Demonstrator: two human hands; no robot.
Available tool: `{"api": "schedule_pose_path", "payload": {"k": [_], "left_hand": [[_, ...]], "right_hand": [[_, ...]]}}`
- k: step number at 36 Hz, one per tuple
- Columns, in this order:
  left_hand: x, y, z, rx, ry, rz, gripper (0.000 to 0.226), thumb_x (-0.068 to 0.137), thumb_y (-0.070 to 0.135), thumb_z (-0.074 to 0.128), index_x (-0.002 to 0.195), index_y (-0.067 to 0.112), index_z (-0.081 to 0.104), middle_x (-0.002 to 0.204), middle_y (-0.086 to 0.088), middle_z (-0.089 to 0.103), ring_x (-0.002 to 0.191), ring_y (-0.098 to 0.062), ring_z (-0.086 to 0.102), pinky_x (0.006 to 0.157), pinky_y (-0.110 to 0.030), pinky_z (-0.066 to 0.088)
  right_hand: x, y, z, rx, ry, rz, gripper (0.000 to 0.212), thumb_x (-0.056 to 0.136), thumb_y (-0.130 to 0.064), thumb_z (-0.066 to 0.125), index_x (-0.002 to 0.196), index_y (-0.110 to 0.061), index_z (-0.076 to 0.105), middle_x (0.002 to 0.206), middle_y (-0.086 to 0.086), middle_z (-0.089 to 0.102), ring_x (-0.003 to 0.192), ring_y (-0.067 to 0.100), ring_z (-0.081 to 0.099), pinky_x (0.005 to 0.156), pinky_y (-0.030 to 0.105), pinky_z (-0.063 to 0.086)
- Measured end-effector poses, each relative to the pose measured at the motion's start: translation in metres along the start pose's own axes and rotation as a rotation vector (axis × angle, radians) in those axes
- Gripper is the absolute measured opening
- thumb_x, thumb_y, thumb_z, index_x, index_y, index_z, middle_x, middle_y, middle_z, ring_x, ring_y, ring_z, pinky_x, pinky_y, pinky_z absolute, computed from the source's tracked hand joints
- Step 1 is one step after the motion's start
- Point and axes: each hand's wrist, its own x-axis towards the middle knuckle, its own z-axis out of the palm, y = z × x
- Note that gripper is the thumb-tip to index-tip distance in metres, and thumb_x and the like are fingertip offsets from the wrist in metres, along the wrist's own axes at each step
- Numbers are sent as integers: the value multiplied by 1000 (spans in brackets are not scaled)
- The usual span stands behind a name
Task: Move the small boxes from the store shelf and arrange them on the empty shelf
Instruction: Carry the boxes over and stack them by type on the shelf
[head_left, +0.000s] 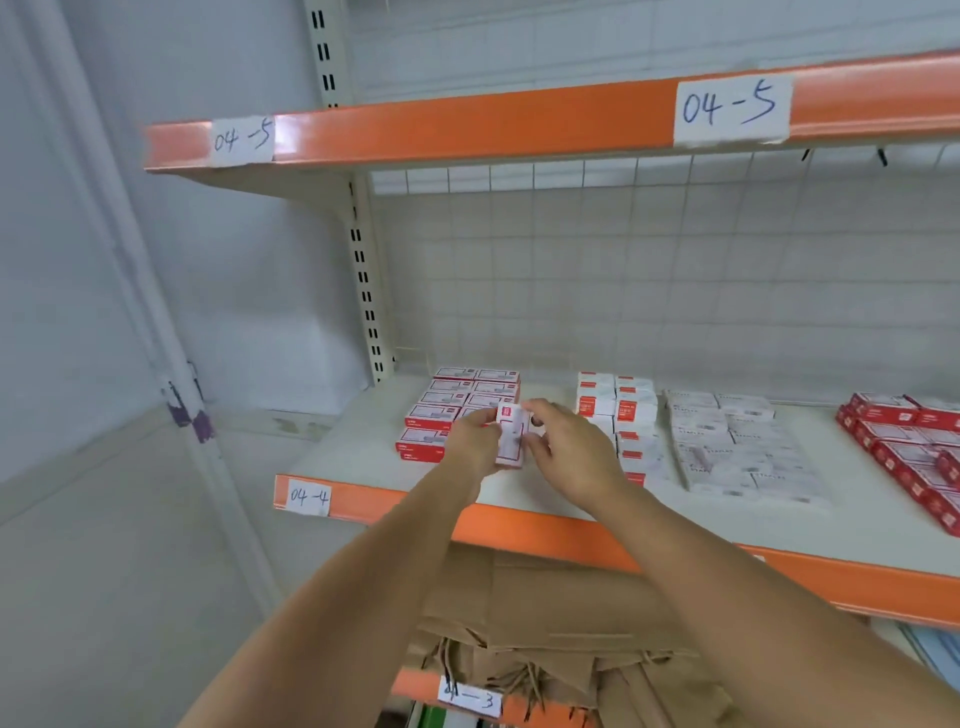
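Small red-and-white cardboard box (509, 437) stands on end between the two hands, lifted just above the front of the cream shelf board (358, 447) with the orange edge strip marked 04-4. The left hand (475, 441) closes its grip round the box's left side, fingers curled against the face. The right hand (569, 451) pinches the box's right edge between thumb and fingertips, the other fingers loosely bent. Both bare forearms reach up from the bottom of the view.

Just behind and left of the held box lies a block of matching red-and-white boxes (457, 402), laid flat in two columns and stacked at the front. To the right, partly behind the right hand, stands a row of white boxes with red labels (623, 410). Beside those lie white flat packets with grey print (737, 447), and at the far right a group of red boxes (904, 441) runs out of view.

A white wire grid (675, 270) backs the shelf. Above hangs an orange-edged shelf labelled 04-5 (467, 127). Below, brown paper bags (545, 623) lie on the shelf marked 04-3.
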Motion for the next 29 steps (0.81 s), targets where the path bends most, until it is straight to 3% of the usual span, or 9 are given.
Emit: {"api": "schedule_pose_path", "payload": {"k": [4, 6, 9, 13, 16, 20, 25, 29], "left_hand": [[15, -1, -26, 236, -14, 102, 37, 100, 4, 36, 127, 9, 60, 96, -3, 62, 67, -8, 53, 56, -18, 42], [15, 0, -36, 344, -39, 134, 37, 101, 4, 35, 130, 8, 59, 98, -1, 60, 73, -8, 53, 62, -19, 43], [15, 1, -49, 431, -74, 158, 34, 101, 5, 37, 128, 6, 58, 116, -8, 60, 96, -18, 55, 79, -26, 44], [19, -3, -64, 430, -75, 163, 21, 99, 9, 45, 116, 8, 57, 102, -6, 53, 78, -12, 46, 59, -20, 37], [22, -8, -73, 363, -32, 155, 15, 95, 13, 56, 109, 11, 52, 105, -5, 53, 89, -18, 48, 65, -24, 40], [24, -13, -87, 293, -7, 182, 36, 86, 11, 68, 116, 12, 47, 108, -3, 53, 98, -21, 54, 84, -33, 49], [31, -19, -104, 442, -13, 259, 47, 81, 4, 71, 119, 11, 45, 106, 0, 60, 90, -15, 57, 72, -17, 46], [45, -24, -117, 579, 40, 333, 39, 84, 11, 70, 119, 12, 52, 113, -3, 64, 88, -16, 59, 81, -28, 50]], "right_hand": [[2, -15, 3, -76, -21, -41, 60, 94, -12, 53, 148, -20, 29, 150, -1, 33, 124, 22, 49, 87, 33, 49], [5, -19, 6, -127, -63, -83, 64, 93, -9, 53, 150, -22, 26, 154, -4, 28, 130, 21, 42, 88, 33, 49], [10, -26, 13, -187, -112, -123, 59, 94, -10, 51, 148, -24, 31, 151, -5, 35, 131, 19, 39, 93, 33, 46], [15, -33, 23, -176, -133, -128, 45, 95, -15, 49, 138, -22, 44, 136, -2, 51, 122, 19, 45, 90, 32, 44], [19, -37, 30, -146, -150, -121, 35, 94, -21, 52, 128, -19, 49, 127, 0, 55, 113, 18, 49, 85, 31, 45], [25, -44, 42, -78, -98, -36, 30, 93, -29, 54, 121, -18, 52, 121, -1, 59, 105, 16, 55, 76, 27, 47], [37, -55, 55, -112, -74, 20, 30, 93, -26, 54, 122, -16, 52, 121, 1, 60, 105, 19, 57, 77, 30, 48], [50, -66, 65, -132, -79, 55, 33, 93, -22, 52, 125, -15, 52, 123, 2, 60, 109, 22, 57, 82, 34, 48]]}}
